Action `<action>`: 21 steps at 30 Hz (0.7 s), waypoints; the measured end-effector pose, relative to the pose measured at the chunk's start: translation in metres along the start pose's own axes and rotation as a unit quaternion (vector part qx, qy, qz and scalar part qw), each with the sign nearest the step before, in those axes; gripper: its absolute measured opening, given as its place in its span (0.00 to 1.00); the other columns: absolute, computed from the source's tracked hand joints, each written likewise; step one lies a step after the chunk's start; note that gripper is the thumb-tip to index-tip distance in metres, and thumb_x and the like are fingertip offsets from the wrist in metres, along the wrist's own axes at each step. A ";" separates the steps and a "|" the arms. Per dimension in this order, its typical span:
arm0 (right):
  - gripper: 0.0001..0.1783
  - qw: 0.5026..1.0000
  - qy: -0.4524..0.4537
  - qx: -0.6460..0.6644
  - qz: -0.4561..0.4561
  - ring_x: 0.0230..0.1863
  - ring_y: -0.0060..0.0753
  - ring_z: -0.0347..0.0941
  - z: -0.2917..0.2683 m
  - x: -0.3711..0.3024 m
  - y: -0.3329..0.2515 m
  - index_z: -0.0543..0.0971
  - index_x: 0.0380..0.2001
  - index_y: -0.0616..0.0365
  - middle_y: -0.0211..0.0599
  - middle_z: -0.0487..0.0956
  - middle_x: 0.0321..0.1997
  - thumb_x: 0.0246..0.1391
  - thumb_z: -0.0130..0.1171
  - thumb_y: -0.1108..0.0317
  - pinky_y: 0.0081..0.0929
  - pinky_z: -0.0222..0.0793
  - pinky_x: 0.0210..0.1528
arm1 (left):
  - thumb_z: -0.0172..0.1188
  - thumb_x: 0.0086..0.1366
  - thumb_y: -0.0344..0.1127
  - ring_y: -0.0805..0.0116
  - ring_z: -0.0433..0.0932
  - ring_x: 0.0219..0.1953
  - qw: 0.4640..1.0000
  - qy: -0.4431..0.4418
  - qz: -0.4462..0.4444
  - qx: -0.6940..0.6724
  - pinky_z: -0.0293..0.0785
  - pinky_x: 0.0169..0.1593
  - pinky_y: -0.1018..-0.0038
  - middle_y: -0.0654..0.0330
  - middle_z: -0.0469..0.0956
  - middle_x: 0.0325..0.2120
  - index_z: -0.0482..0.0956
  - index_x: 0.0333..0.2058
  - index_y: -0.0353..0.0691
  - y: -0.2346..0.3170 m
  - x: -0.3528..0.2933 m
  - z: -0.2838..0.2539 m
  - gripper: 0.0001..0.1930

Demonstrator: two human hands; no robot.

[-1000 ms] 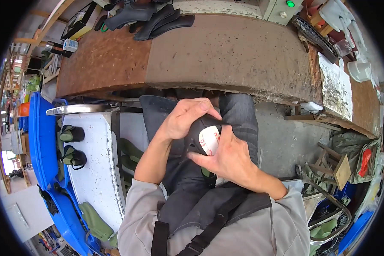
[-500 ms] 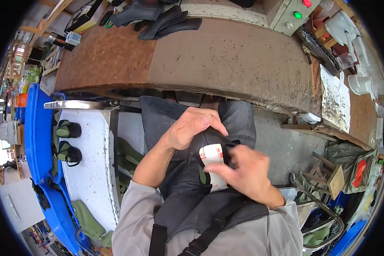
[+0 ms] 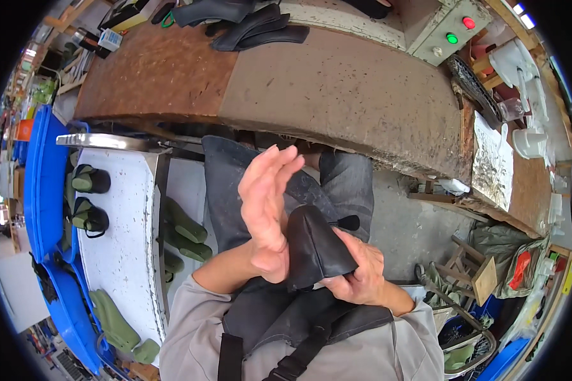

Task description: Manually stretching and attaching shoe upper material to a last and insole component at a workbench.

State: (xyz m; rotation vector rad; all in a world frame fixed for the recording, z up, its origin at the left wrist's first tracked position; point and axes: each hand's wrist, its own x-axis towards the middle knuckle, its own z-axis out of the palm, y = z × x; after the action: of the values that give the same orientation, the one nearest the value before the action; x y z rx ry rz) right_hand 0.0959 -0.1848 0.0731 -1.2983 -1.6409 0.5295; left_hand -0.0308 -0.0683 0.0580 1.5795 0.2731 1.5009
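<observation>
A black leather shoe upper point(image 3: 314, 251) with a raised seam down its middle is held above my lap. My right hand point(image 3: 361, 267) grips its right side, with the thumb along the leather and the fingers curled beneath. Upright with fingers stretched out, my left hand point(image 3: 267, 213) has the heel of its palm against the upper's left side. A small black tab point(image 3: 346, 222) sticks out beyond the upper's far right edge. The inside of the upper is turned out of sight.
A worn brown workbench point(image 3: 337, 89) spans the front, with black leather pieces point(image 3: 260, 32) at its back. On my left, a white metal shelf point(image 3: 124, 235) carries two black-and-green shoes point(image 3: 90, 216) and green shoe lasts point(image 3: 117, 320). A wooden stool point(image 3: 483, 282) stands right.
The shoe upper has been turned, so its white strip with red marks is hidden and the seam faces up. My left hand has lifted off its far end with straightened fingers.
</observation>
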 end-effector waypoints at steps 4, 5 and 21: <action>0.37 1.000 0.025 -0.012 -0.011 0.35 0.43 0.81 0.004 -0.002 0.000 0.71 0.49 0.71 0.51 0.80 0.39 0.38 0.74 0.60 0.30 0.77 0.36 | 0.30 0.69 0.57 0.55 0.73 0.45 0.978 -0.195 -0.077 -0.002 0.68 0.49 0.64 0.43 0.73 0.42 0.76 0.43 0.28 0.006 0.015 -0.019 0.35; 0.37 1.000 0.026 -0.013 -0.009 0.35 0.43 0.81 0.004 -0.002 -0.002 0.71 0.49 0.71 0.51 0.80 0.39 0.38 0.74 0.60 0.30 0.77 0.36 | 0.32 0.69 0.53 0.55 0.76 0.39 0.950 -0.270 -0.137 -0.082 0.72 0.44 0.66 0.45 0.77 0.35 0.78 0.38 0.28 0.006 0.015 -0.023 0.32; 0.29 0.995 0.093 -0.028 -0.036 0.35 0.41 0.74 -0.010 0.029 0.027 0.71 0.36 0.55 0.38 0.75 0.36 0.31 0.77 0.65 0.32 0.73 0.33 | 0.42 0.68 0.44 0.65 0.71 0.28 0.911 -0.272 -0.282 -0.128 0.65 0.35 0.71 0.53 0.75 0.24 0.79 0.28 0.27 -0.037 0.023 -0.014 0.25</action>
State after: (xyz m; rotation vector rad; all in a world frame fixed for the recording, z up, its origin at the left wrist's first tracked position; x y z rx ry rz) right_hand 0.1183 -0.1507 0.0679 -1.2837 -1.5505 0.3118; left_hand -0.0224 -0.0256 0.0449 1.4699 0.1786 0.5931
